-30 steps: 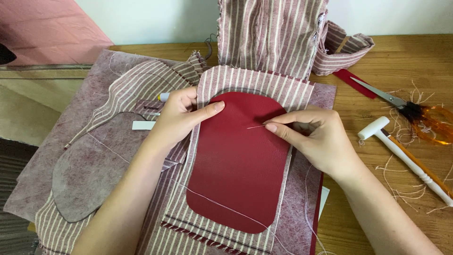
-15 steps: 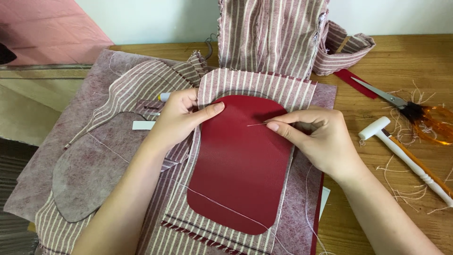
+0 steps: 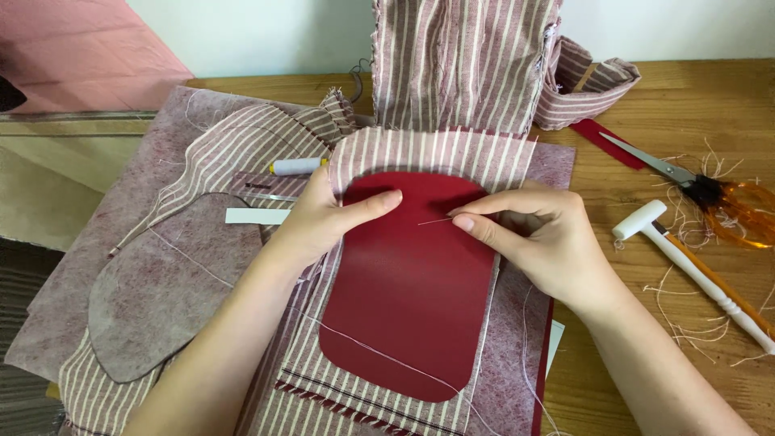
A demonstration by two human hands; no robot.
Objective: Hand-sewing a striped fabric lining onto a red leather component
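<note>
A dark red leather-like patch point(image 3: 412, 291) with rounded corners lies on striped maroon-and-cream fabric point(image 3: 436, 153). My left hand point(image 3: 327, 218) grips the patch's upper left edge, thumb lying across its top. My right hand point(image 3: 537, 234) pinches a thin sewing needle point(image 3: 436, 220) at the patch's upper right; the needle points left over the red surface. A white thread point(image 3: 363, 343) runs diagonally across the lower part of the patch.
A felt-like mauve sheet point(image 3: 169, 282) lies at left under a cut rounded piece. A white spool point(image 3: 295, 166) sits above my left hand. On the wooden table at right are orange-handled scissors point(image 3: 710, 194), a white mallet point(image 3: 694, 266) and loose threads.
None of note; my right hand has shifted very slightly with the needle, the left hand holds still.
</note>
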